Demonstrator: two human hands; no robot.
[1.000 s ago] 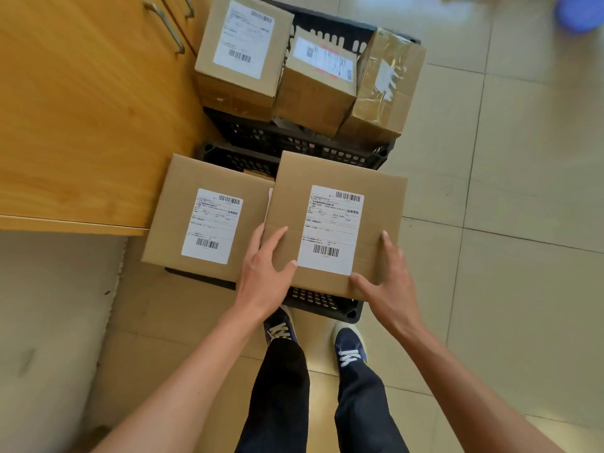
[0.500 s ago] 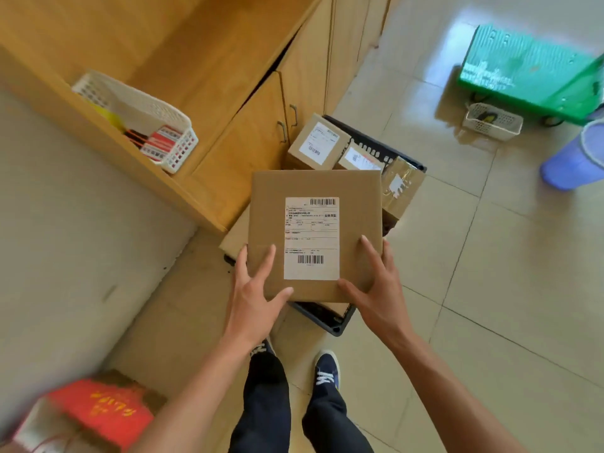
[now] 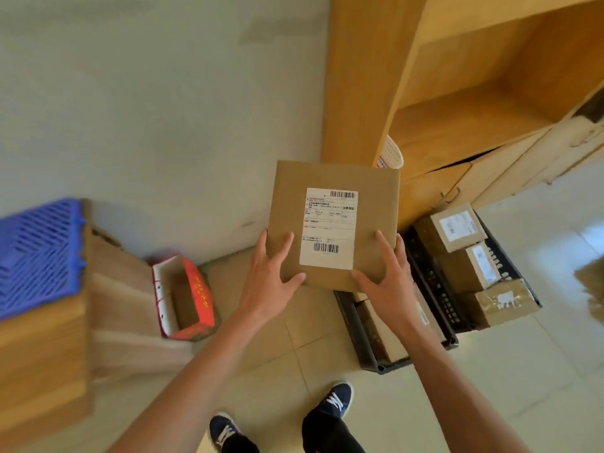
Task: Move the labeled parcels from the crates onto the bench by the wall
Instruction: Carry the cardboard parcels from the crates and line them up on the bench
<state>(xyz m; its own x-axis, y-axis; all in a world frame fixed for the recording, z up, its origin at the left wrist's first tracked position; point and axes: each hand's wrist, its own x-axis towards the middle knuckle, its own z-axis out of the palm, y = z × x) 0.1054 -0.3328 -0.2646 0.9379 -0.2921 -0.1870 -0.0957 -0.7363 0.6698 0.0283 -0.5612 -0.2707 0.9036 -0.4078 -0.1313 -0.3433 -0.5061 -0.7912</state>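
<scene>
Down on the tiled floor (image 3: 490, 387) at the right sit two black plastic crates (image 3: 434, 289), side by side against the wooden cabinet (image 3: 457, 125). The farther crate carries three more parcels: one with a white label (image 3: 457, 227), a smaller one (image 3: 482, 266) beside it, and a tape-wrapped box (image 3: 503, 304) at the near end. The nearer crate shows another carton (image 3: 379, 331), mostly hidden under the right forearm. A white mesh basket (image 3: 392, 153) pokes out of the open cabinet shelf, just above the carried box. Off to the left, a red open-topped carton (image 3: 192, 295) rests on the floor by the pale wall (image 3: 130, 109), next to a wooden bench (image 3: 39, 354) with a blue plastic crate (image 3: 36, 253) on top, all blurred.

Now the hands: the labeled parcel (image 3: 333, 223) is up in the air, label facing up, clear of the crates. The left hand (image 3: 268, 282) grips its near left corner, thumb on top. The right hand (image 3: 389, 282) clamps the near right corner likewise, fingers spread along the edge. Both arms reach forward, and dark blue sneakers (image 3: 333, 403) show below.
</scene>
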